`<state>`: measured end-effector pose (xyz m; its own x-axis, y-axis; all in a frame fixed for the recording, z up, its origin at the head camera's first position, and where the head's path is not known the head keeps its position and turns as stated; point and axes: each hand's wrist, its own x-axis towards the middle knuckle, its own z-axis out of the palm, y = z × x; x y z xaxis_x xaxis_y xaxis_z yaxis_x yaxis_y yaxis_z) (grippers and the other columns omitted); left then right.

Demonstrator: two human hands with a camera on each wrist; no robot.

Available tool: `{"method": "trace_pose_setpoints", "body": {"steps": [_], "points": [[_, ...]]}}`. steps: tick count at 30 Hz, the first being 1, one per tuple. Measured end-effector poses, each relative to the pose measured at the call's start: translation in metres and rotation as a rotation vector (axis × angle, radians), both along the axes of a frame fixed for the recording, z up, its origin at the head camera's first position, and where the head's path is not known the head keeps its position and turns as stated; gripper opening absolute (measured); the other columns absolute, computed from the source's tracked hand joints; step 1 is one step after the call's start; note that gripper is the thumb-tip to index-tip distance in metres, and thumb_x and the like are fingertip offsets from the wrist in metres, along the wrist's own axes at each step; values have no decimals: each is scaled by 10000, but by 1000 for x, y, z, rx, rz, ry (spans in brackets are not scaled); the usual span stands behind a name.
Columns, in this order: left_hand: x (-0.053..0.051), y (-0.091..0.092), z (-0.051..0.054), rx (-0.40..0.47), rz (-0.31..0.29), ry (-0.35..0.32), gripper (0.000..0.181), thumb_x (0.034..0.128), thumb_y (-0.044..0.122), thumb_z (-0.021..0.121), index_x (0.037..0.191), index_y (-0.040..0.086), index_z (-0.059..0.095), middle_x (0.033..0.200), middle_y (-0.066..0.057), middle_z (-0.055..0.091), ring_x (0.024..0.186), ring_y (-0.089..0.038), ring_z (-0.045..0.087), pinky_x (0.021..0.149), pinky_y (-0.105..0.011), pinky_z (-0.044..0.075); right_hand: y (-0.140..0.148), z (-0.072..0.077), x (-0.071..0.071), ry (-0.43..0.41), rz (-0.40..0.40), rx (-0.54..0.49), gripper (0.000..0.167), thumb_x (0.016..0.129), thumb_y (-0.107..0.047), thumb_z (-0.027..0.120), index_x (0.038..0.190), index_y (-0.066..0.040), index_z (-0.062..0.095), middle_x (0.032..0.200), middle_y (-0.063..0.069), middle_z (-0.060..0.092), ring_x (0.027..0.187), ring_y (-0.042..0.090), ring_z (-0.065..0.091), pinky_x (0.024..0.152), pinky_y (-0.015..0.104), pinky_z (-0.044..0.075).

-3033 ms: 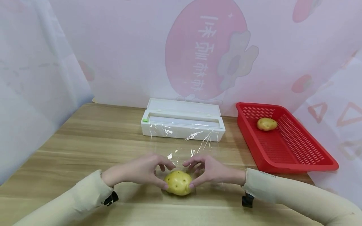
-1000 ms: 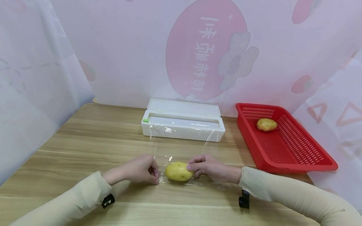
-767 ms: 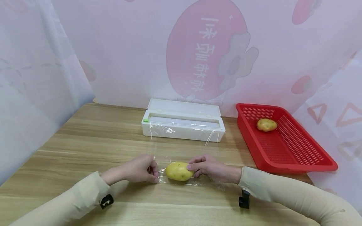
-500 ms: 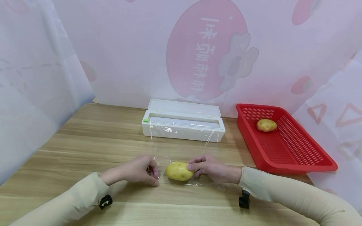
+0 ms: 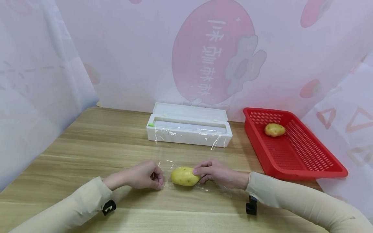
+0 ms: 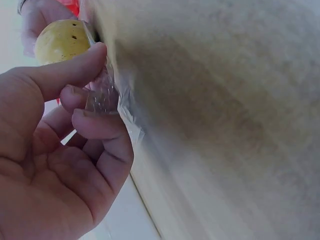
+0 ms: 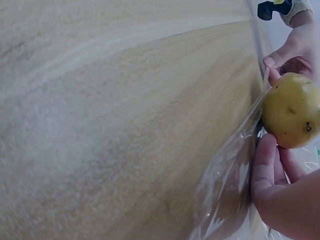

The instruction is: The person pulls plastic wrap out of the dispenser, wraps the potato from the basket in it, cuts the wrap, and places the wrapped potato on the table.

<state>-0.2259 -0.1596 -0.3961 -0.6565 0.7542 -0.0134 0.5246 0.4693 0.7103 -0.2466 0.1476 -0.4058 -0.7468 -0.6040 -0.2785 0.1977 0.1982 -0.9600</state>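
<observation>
Pinching a clear edge of plastic film (image 6: 126,107) between thumb and fingertips, the left hand (image 5: 147,176) sits just beside the left end of the yellow potato (image 5: 184,176) without touching it. The right hand (image 5: 217,174) grips the potato's other end, thumb on its surface and fingers curled behind, so the potato lies between the two hands, on its side and low over the wooden tabletop (image 5: 87,139). The film shows around it (mostly as glints and creases); how much of it passes under the potato is hard to tell. Beyond the hands, the sheet runs back to a white box (image 5: 149,133) with its lid (image 5: 189,110) raised, and drapes over the front wall. That box stands directly behind the potato. Off to the right, well apart from the hands, a red basket (image 5: 271,165) holds a second potato (image 5: 275,129).
</observation>
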Motion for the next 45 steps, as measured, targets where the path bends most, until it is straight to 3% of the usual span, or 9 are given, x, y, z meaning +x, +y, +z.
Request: {"method": "trace_pose_setpoints", "body": {"steps": [4,8,15,20,25,29,32,40,45], "points": [[-2,0,3,27,-29,-17,169,834,22,740,742,142,665,663,99,565,590,-37,473,538,-194,384,0,-1,-1,3,-23,-9,349,896,-173,714,1137,73,658,1028,147,678,838,192,627,777,338,540],[-3,1,8,66,-45,-18,145,867,43,723,780,139,658,690,84,562,590,-47,488,535,-207,413,1,0,-1,88,-46,5,377,901,-158,718,1191,65,627,1063,146,661,846,233,634,766,369,547],[-4,5,15,100,-30,33,81,922,130,696,880,175,644,940,51,611,741,-150,554,658,-286,488,-1,4,0,507,-34,67,281,881,-115,752,1146,-29,714,1080,77,701,985,231,631,809,334,531],[-5,7,15,160,7,54,88,936,119,679,895,172,622,1085,33,641,842,-214,593,716,-326,514,1,1,1,637,27,22,217,902,-77,722,1118,-62,746,1086,21,713,1004,224,639,790,362,555],[-5,8,13,188,68,22,70,944,119,667,898,147,623,1199,11,637,799,-203,617,664,-324,527,3,-5,0,687,73,-9,403,809,-67,816,1189,-12,695,1139,56,686,1030,242,630,824,420,548],[-4,11,14,197,100,12,43,956,126,651,923,123,625,1203,6,643,752,-192,607,597,-319,531,2,-6,3,761,98,100,712,660,-223,935,1284,-59,636,1192,-16,642,1058,180,609,885,379,522],[-4,12,15,199,124,21,57,966,156,644,920,132,619,1181,21,655,702,-181,590,542,-311,520,1,-6,5,830,110,184,833,601,-260,962,1325,-70,598,1233,-44,603,1069,151,590,903,354,508],[-4,13,15,187,159,-5,68,963,164,654,912,137,617,1155,45,674,638,-161,573,488,-293,497,-5,-8,5,983,133,232,879,618,-178,954,1366,-8,526,1239,8,571,1020,141,584,858,341,523],[-4,12,15,185,168,-13,65,955,163,665,911,142,622,1141,63,676,653,-155,578,516,-286,496,-7,-10,3,1103,135,225,745,679,-138,918,1337,-50,579,1191,9,593,1007,127,584,867,346,514]]}}
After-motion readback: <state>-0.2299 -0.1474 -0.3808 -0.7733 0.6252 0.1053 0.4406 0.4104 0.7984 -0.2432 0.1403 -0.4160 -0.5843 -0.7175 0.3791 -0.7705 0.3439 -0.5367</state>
